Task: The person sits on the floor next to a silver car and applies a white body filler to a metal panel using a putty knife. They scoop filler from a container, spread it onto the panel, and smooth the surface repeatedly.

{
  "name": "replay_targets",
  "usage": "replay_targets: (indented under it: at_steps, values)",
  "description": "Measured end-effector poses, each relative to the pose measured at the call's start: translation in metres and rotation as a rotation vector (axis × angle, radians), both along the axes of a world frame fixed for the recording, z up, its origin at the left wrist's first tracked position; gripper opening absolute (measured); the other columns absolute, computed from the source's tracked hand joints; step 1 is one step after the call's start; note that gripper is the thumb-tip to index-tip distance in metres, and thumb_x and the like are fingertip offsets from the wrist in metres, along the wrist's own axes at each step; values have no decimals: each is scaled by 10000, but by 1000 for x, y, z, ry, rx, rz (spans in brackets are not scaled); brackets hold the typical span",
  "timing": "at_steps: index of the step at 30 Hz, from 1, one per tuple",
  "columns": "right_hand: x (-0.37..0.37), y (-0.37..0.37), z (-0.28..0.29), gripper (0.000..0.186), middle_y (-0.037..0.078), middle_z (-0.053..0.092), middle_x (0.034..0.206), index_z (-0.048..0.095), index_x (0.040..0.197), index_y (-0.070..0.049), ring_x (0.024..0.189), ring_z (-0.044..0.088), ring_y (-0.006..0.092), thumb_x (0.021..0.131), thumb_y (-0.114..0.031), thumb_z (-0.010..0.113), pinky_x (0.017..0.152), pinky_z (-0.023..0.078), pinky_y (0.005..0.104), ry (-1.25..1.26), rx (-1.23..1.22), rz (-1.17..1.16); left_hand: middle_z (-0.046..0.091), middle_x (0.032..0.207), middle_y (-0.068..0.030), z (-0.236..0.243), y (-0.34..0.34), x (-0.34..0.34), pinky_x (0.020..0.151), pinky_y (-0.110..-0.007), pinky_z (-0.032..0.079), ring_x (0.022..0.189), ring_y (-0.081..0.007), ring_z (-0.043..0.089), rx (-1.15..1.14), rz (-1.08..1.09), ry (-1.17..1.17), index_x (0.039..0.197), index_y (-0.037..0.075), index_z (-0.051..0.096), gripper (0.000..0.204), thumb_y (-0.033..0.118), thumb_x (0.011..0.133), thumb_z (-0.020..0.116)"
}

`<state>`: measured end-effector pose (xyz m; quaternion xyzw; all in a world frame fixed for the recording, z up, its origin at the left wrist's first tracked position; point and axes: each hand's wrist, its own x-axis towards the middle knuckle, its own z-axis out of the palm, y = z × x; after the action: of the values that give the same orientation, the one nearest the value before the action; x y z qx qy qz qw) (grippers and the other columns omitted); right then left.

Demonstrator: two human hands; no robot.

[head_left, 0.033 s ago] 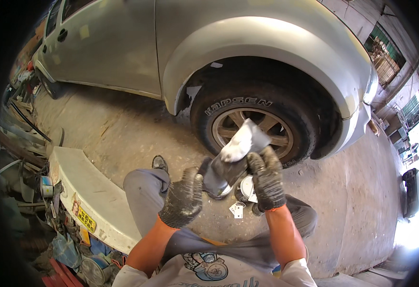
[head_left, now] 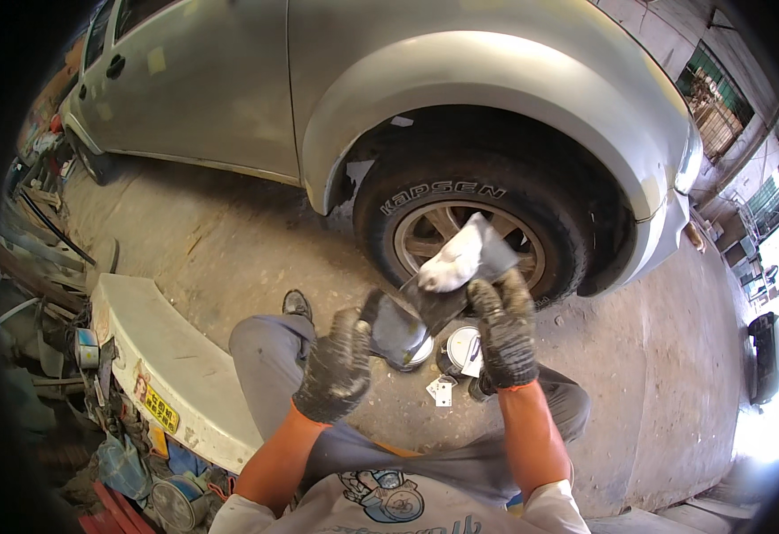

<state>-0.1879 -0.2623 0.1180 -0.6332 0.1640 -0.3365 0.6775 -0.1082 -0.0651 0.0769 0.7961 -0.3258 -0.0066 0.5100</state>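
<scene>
Both of my hands wear dark, dirty work gloves. My left hand (head_left: 336,367) is closed on a dark flat spreader (head_left: 395,327) that points away from me over the floor. My right hand (head_left: 507,327) grips a dark grey flat plate (head_left: 497,256), tilted up in front of the wheel. A thick lump of white paste (head_left: 454,260) lies on this plate. The spreader and plate come close to each other or overlap; whether they touch I cannot tell. Fingers hide the near ends of both.
Ahead stands a silver car (head_left: 220,98) with its front wheel (head_left: 469,240). Between my feet are round cans (head_left: 462,347) and playing cards (head_left: 440,392). A pale bumper-like panel (head_left: 167,343) lies at my left, beside piled scrap (head_left: 51,374).
My right hand and its plate with the white paste have moved slightly right. My left hand has drifted a little left with the spreader, so the hands are farther apart.
</scene>
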Motion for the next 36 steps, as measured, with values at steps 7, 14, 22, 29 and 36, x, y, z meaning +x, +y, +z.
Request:
replay_targets:
  at_steps: [7, 14, 22, 29, 36]
  values:
    - [-17, -4, 28, 182, 163, 630, 775, 639, 871, -6, 675, 614, 309, 828, -174, 691, 639, 496, 372, 360, -751, 212, 583, 885, -134, -5, 4, 18, 743, -348, 451, 805, -253, 555, -148, -31, 97, 1094, -2, 534, 195, 147, 986, 469]
    - [-29, -6, 44, 315, 174, 639, 862, 638, 1080, -8, 793, 614, 359, 786, -122, 635, 709, 506, 427, 284, -1180, 225, 555, 815, -117, -11, -15, 14, 672, -317, 436, 713, -201, 510, -339, 153, 151, 1052, 3, 516, 132, 97, 971, 471]
    - [-35, 17, 19, 608, 88, 602, 1052, 596, 1198, -109, 927, 545, 304, 603, -133, 718, 803, 438, 434, 259, -1496, 87, 545, 955, -136, -5, -33, 0, 757, -342, 451, 835, -240, 531, -346, 155, -42, 1122, -41, 508, 201, 81, 975, 446]
    - [-30, 29, 20, 514, 99, 591, 1038, 612, 1153, -82, 945, 553, 301, 640, -95, 642, 787, 434, 455, 212, -1554, 35, 552, 941, -171, 3, -23, 5, 729, -363, 446, 812, -271, 536, -244, 133, -67, 1080, -31, 520, 169, 47, 953, 441]
    - [-21, 8, 41, 380, 138, 650, 1018, 658, 1109, -80, 916, 611, 329, 739, -8, 617, 817, 473, 418, 56, -1118, 100, 579, 858, -130, 11, -5, 16, 696, -340, 458, 748, -215, 546, -271, -35, 169, 1092, -15, 520, 179, 104, 980, 447]
